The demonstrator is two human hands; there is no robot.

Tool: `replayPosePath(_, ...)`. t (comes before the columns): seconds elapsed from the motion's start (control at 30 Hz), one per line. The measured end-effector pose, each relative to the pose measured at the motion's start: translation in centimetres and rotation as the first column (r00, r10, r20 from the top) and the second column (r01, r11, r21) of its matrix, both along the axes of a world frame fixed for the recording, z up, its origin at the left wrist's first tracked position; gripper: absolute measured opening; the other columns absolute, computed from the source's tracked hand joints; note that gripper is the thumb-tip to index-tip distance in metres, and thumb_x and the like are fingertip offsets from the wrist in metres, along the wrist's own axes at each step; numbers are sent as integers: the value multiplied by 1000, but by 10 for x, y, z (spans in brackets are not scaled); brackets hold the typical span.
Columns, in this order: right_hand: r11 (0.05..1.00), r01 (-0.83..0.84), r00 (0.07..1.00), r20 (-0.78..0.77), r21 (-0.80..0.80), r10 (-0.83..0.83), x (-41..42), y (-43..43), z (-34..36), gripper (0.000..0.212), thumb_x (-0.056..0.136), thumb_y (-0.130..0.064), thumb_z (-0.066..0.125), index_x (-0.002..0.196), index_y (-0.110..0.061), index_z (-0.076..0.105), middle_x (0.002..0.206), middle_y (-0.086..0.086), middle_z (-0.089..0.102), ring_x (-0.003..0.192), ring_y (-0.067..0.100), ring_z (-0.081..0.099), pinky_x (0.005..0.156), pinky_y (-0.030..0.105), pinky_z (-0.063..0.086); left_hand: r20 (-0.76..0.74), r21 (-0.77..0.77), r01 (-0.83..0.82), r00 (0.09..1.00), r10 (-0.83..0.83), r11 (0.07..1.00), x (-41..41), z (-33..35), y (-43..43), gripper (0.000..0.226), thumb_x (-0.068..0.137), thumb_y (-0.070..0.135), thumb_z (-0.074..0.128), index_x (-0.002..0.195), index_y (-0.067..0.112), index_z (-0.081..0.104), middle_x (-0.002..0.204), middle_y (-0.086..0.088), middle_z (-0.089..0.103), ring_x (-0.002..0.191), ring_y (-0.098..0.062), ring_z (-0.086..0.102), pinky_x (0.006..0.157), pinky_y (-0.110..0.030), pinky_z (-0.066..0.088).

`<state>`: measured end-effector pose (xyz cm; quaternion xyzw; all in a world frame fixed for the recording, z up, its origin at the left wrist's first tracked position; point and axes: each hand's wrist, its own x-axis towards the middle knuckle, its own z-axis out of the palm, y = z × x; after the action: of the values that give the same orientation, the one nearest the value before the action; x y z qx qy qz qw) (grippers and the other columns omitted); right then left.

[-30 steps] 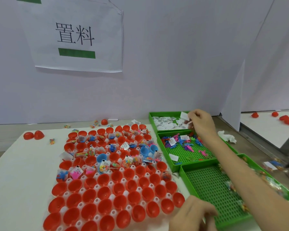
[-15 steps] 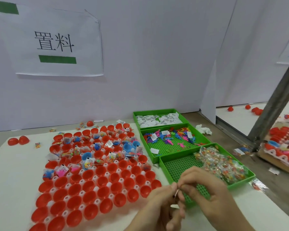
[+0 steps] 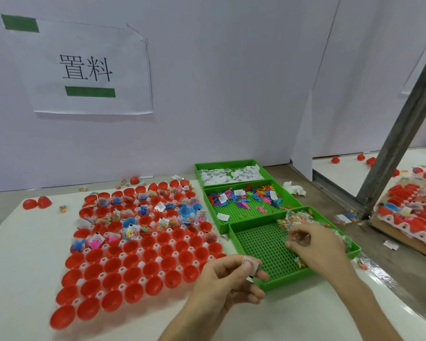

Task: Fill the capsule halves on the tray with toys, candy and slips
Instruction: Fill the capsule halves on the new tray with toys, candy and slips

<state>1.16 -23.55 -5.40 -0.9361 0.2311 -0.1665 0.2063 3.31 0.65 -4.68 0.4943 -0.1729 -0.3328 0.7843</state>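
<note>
We are pinching a small white paper slip between the thumb and curled fingers of our left hand, which is hovering just past the near right corner of the white moulded plastic tray on the white table. Our right hand is reaching into the nearest green perforated plastic bin, its fingers curling among the clear packets of coloured candy piled in the bin's far right part. The blur is keeping us from telling whether those fingers have hold of a packet. The moulded tray is carrying rows of open red plastic capsule halves. The near rows are sitting empty, while the far rows are holding small toys, candy packets and slips, with a few blue plastic capsule halves among them. Two more green perforated bins are lying in a line beyond the nearest one. The middle bin is holding small bright plastic toys, and the far bin is holding a heap of white printed slips. Two loose red capsule halves are resting on the table to the left of the tray. A crumpled white tissue is lying beside the middle bin, and a white paper sign with black characters is hanging on the wall behind.
</note>
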Motion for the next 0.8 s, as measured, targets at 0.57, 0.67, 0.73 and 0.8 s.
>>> replayPosePath(0.57, 553, -572, 789, 591, 605, 170, -41, 64, 30, 15, 66, -21, 79, 77, -13, 75, 69, 9, 70, 60, 11, 62, 58, 17, 50, 131, 34, -205, 971, 198, 978, 0, -2, -6, 23, 98, 6, 50, 100, 8, 73, 95, -17, 75, 82, -34, 74, 66, -31, 60)
replayPosePath(0.67, 658, -528, 822, 518, 538, 236, -37, 75, 25, 9, 69, -16, 81, 76, -18, 76, 72, 11, 72, 66, 28, 65, 62, 31, 53, 73, 38, -169, 984, 166, 985, 1, -3, -6, 28, 100, 11, 47, 99, 8, 75, 96, -18, 75, 86, -34, 74, 70, -33, 61)
replayPosePath(0.73, 701, -513, 822, 518, 495, 235, -33, 78, 20, 11, 72, -12, 81, 75, -22, 76, 71, 11, 72, 69, 36, 64, 64, 38, 51, 55, 22, -147, 988, 145, 989, 1, -4, -7, 28, 96, 19, 51, 96, 10, 77, 97, -17, 75, 87, -33, 74, 71, -33, 61)
replayPosePath(0.8, 710, -506, 822, 524, 490, 225, -31, 78, 18, 12, 73, -12, 82, 73, -22, 75, 69, 12, 70, 68, 38, 62, 62, 43, 50, 98, 16, -142, 985, 140, 990, 1, -5, -7, 19, 89, 17, 61, 95, 11, 78, 95, -17, 75, 87, -31, 74, 71, -32, 60)
